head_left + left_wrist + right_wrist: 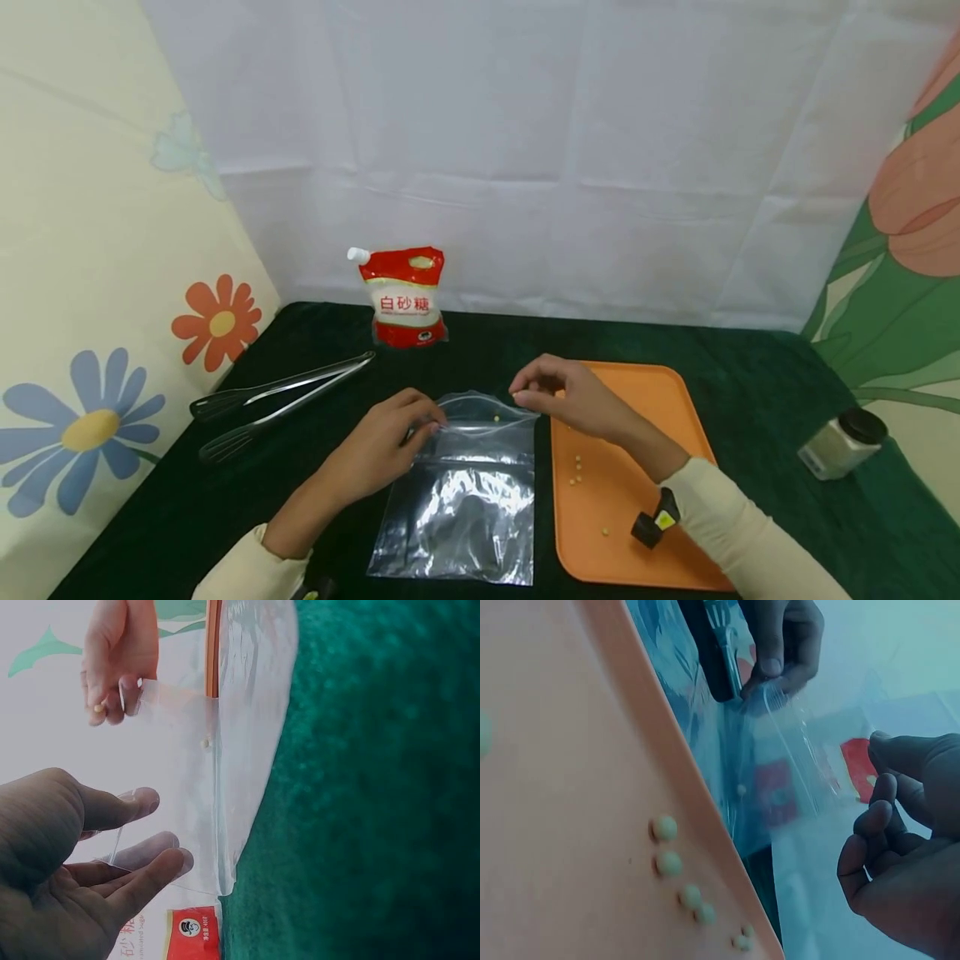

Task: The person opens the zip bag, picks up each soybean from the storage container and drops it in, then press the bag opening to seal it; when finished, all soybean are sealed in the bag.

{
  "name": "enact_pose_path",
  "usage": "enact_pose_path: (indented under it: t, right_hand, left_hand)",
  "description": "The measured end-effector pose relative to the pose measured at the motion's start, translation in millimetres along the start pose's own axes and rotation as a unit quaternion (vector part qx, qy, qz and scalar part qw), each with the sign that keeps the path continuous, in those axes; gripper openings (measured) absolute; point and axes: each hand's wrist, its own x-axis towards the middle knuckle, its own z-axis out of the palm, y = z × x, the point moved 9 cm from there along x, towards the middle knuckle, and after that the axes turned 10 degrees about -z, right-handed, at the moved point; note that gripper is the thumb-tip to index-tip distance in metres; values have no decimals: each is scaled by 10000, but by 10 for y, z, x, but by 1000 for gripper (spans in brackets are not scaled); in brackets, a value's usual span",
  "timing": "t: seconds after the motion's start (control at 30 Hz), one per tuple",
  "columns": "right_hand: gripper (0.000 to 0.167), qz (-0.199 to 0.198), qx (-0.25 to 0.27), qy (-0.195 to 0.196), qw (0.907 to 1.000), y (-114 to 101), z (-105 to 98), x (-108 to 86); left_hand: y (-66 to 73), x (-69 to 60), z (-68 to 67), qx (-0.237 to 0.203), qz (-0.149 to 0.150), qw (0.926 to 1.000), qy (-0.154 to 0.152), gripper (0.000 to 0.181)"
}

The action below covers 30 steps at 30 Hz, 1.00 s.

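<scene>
A clear zip bag (pixel 472 517) lies flat on the dark green cloth, its mouth raised. My left hand (pixel 382 446) holds the left edge of the mouth, thumb and fingers around the film (pixel 172 817) in the left wrist view. Inside the bag is a small pale ball (pixel 205 742). Over the tray's upper left corner, my right hand (pixel 573 400) is beside the bag's right corner, fingers curled; the left wrist view shows a small yellow ball (pixel 98 708) pinched at its fingertips. Several similar balls (pixel 669 862) lie on the orange tray (pixel 630 500).
Metal tongs (pixel 300 392) lie at the left. A red and white sugar pouch (pixel 407 300) stands at the back, near the white backdrop (pixel 525 167). A jar with a black lid (pixel 840 443) lies tilted to the right of the tray.
</scene>
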Motion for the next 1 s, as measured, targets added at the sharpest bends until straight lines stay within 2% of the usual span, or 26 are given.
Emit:
enact_pose_path:
  t: [0.23, 0.47, 0.6, 0.7, 0.83, 0.9, 1.0]
  right_hand:
    - [13, -229, 42, -147, 9996, -73, 124, 97]
    - [15, -189, 99, -230, 9995, -44, 157, 101]
    - [18, -31, 22, -168, 9999, -18, 101, 73]
    - [18, -16, -208, -11, 9998, -9, -22, 36]
    - [14, -143, -1084, 74, 9940, -10, -239, -9]
    - [11, -94, -1753, -35, 9845, 12, -324, -41]
    - [4, 145, -2615, -390, 9643, 102, -403, -124]
  left_hand:
    - [13, -2, 3, -11, 27, 10000, 18, 17]
    - [24, -14, 2, -1, 23, 10000, 1, 16]
    - [22, -9, 13, -25, 2, 10000, -25, 16]
    - [17, -2, 24, -37, -9, 10000, -48, 16]
    - [23, 3, 15, -45, 50, 10000, -57, 16]
    - [23, 1, 8, -41, 75, 9999, -53, 16]
    - [14, -6, 11, -28, 82, 9999, -58, 16]
